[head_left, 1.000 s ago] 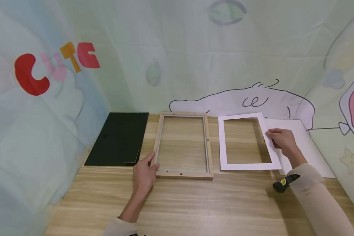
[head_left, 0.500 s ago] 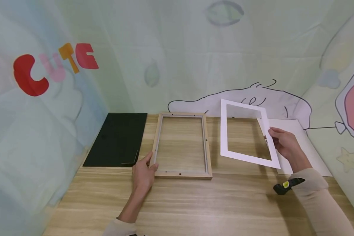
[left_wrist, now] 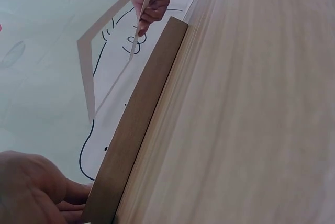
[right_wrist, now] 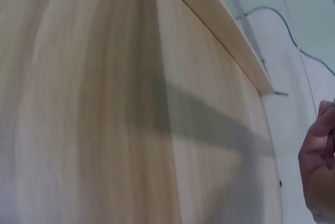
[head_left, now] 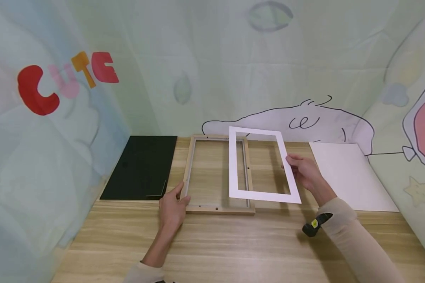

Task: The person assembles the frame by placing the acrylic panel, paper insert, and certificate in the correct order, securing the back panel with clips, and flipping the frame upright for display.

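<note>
My right hand (head_left: 306, 173) pinches the right side of a white picture mat (head_left: 233, 165), a flat border with a rectangular opening. Tilted, the mat hangs in the air above the right part of a wooden picture frame (head_left: 216, 211). That frame lies on the table, with small dark holes along its sides. At its lower left side, my left hand (head_left: 172, 208) grips the edge between thumb and fingers. The left wrist view shows this hand (left_wrist: 34, 190) at the frame's near end (left_wrist: 131, 124), the mat (left_wrist: 107, 14) beyond. Only part of the right hand (right_wrist: 319, 166) appears in the right wrist view.
A black backing board (head_left: 141, 167) lies left of the frame. To the right is a white sheet (head_left: 352, 177). A printed cloth (head_left: 184, 47) stands behind the wood-grain table (head_left: 216, 247) and along both its sides.
My right hand has lifted the white mat from beside the white sheet and carried it left, over the frame's right side. The left hand and the frame have stayed in place.
</note>
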The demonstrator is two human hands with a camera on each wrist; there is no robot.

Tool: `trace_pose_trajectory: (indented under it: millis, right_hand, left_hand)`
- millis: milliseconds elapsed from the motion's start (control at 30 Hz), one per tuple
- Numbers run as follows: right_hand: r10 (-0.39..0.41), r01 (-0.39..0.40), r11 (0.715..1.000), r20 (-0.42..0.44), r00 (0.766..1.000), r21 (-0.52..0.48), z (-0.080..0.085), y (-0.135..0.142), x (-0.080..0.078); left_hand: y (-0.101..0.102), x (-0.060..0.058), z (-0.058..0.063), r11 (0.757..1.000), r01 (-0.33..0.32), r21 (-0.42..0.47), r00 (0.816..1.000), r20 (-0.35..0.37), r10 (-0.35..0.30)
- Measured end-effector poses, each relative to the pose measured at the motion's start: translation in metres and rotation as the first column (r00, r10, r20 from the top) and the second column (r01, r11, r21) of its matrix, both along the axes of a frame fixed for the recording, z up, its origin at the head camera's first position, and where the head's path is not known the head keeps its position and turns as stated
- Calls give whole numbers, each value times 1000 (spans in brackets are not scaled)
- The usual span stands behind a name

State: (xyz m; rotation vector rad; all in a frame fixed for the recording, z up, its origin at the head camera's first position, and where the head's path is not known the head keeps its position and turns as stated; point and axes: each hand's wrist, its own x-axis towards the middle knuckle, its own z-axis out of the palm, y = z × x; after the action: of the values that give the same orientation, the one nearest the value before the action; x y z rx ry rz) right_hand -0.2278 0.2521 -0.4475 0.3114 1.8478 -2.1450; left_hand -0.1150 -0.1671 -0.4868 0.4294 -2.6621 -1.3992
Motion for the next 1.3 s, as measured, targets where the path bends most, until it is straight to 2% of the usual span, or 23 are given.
trace_pose_trajectory:
  millis: [167, 500, 867, 1033, 1300]
  right_hand:
    - [14, -13, 998, 5, 1000, -56, -7, -33, -4]
    - [-12, 12, 1000, 22, 1000, 4, -19, -77, -10]
    - [-2, 2, 1000, 15, 1000, 1, -24, -99, -12]
    - [-28, 26, 999, 38, 999, 38, -22, -109, -12]
    - [-55, 49, 989, 35, 998, 142, -18, -121, -11]
  left_hand:
    - [0, 0, 0, 1000, -3, 3, 1000, 2, 3]
    - [-1, 0, 0, 1000, -5, -4, 1000, -10, 4]
    - [-1, -1, -2, 999, -28, -39, 999, -47, 26]
    - [-2, -1, -4, 998, -27, -60, 996, -91, 22]
    - [-3, -2, -5, 998, -38, -52, 993, -118, 31]
